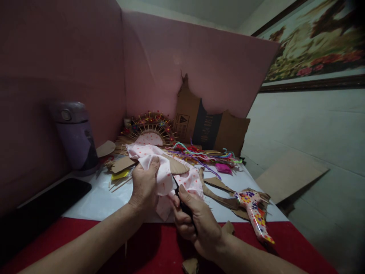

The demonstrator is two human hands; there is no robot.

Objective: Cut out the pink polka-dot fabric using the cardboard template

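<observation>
My left hand point(145, 180) is closed on a white cloth with red dots point(138, 151), its thumb pressing a fold. Black-handled scissors point(185, 207) are in my right hand point(199, 220), fingers wrapped round the handles. Their dark blades point up and away, against the cloth beside my left hand. A curved piece of cardboard point(178, 166) lies on the spread cloth. Behind it stands a half-round fan of sticks point(151, 131) with coloured beads and a dotted cloth centre. My palms hide part of the cloth and the scissors.
A purple bottle point(75, 137) and a black phone point(57, 198) are at left. Coloured pipe cleaners point(196, 152) lie before a cut cardboard sheet point(209, 123). A flowered glue gun point(255, 211) rests at right near cardboard scraps point(219, 184). Pink panels point(194, 57) border the table.
</observation>
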